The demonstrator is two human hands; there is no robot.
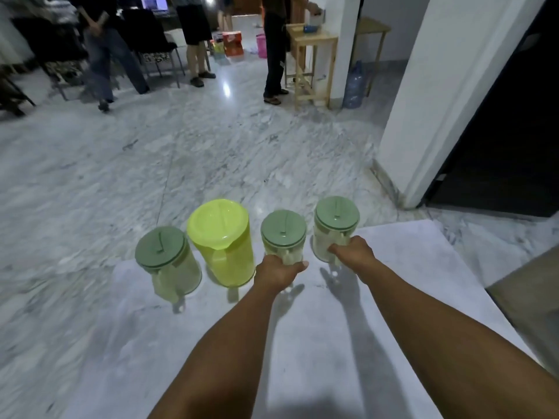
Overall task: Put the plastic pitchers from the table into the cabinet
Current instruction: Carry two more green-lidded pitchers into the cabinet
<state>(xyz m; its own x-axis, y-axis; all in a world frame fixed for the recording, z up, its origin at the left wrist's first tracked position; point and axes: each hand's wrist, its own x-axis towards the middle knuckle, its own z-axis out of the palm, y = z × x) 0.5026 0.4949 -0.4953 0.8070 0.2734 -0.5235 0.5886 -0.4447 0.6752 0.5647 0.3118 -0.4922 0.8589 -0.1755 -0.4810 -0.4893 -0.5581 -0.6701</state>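
Several plastic pitchers stand in a row along the far edge of a white table (393, 297). At the left is a clear pitcher with a green lid (165, 261). Beside it stands a taller yellow-green pitcher (223, 240). My left hand (278, 272) is closed around the handle of the third pitcher (283, 231), clear with a green lid. My right hand (352, 252) grips the handle of the fourth pitcher (335, 222), also clear with a green lid. No cabinet can be made out.
Beyond the table lies a marble floor (181, 146). A white pillar (447, 86) and a dark doorway (508, 131) are at the right. Three people stand at the back near black chairs (151, 40), a wooden stand (311, 55) and a water bottle (354, 83).
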